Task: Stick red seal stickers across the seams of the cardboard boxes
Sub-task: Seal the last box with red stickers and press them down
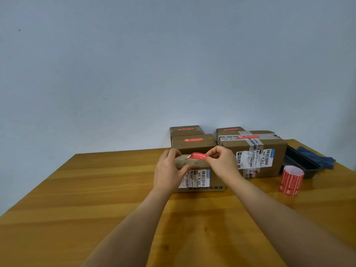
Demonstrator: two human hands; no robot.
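A small cardboard box (pixel 200 179) with a white shipping label stands on the wooden table in front of me. My left hand (pixel 169 170) grips its top left edge, thumb lying along the front rim. My right hand (pixel 221 162) pinches the right end of a red seal sticker (pixel 197 156), which arches over the box top. Behind stand two small boxes (pixel 192 142) and a big taped box (pixel 256 151), each with a red sticker on top. A roll of red stickers (pixel 290 182) stands upright to the right.
A black plastic tray (pixel 302 162) and a blue cloth (pixel 317 157) lie at the far right behind the roll. A pale wall rises just behind the boxes. The wooden table (pixel 96 199) stretches left and toward me.
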